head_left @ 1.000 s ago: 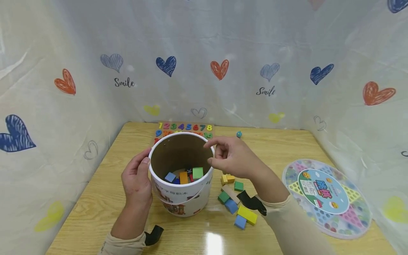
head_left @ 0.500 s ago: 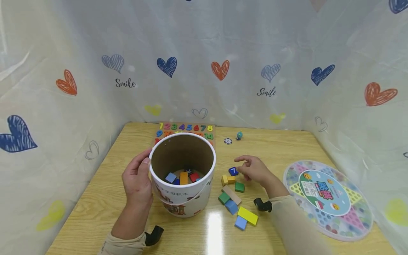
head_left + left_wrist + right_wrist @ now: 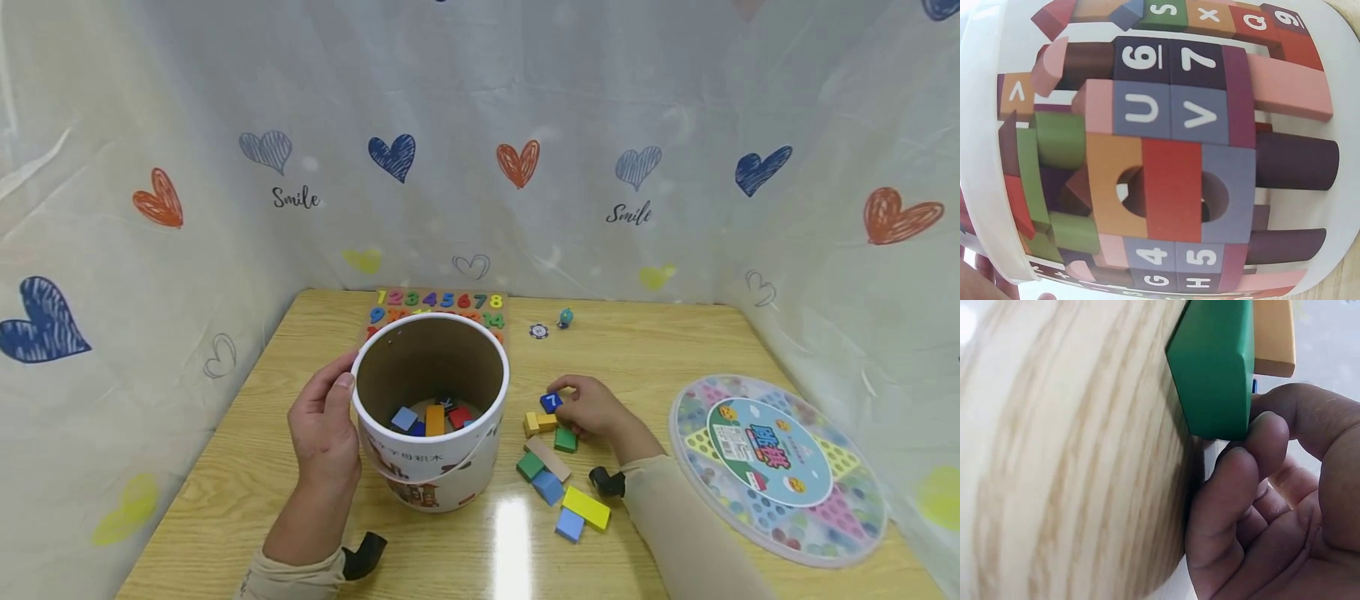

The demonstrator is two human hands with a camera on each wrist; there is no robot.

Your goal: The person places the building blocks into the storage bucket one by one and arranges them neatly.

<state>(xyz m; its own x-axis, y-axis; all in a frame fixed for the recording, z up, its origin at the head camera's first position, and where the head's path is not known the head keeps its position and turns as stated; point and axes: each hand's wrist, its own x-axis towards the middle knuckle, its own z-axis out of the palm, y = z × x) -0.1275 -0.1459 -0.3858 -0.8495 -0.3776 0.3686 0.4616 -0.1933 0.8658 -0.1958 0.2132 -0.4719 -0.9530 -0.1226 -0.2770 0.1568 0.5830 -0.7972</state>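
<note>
1. On the wooden table [image 3: 247, 467], head view: white bucket [image 3: 468, 475] stands upright, mouth up, loose blocks in the bottom, orange block [image 3: 435, 421] and red block [image 3: 460, 417] among them. Left hand [image 3: 324, 425] holds it at the near-left rim, thumb on the edge.

2. Head view, right side: right hand [image 3: 596, 408] is at the blue "7" block [image 3: 551, 403], which lies on the table right of the bucket. Forefinger reaches its far edge, thumb side is close against its right. Pinch completed or not: cannot tell. Just nearer lie yellow blocks [image 3: 542, 423] and a green block [image 3: 566, 440]; more pieces follow toward the person. Step in hand, as judged: taking up the "7" block. Next move would call for a firm pinch and a straight lift that leaves the neighbours undisturbed; bucket best kept steady.

3. Left wrist view: bucket's printed side fills the frame; part of the left hand shows at lower left, against the rim end. Consistent with a holding grip.

4. Right wrist view: curled fingers rest low beside the green block, which hides nearly all of the "7" block. Contact between fingertips and that block not visible; grip unconfirmed.
</note>
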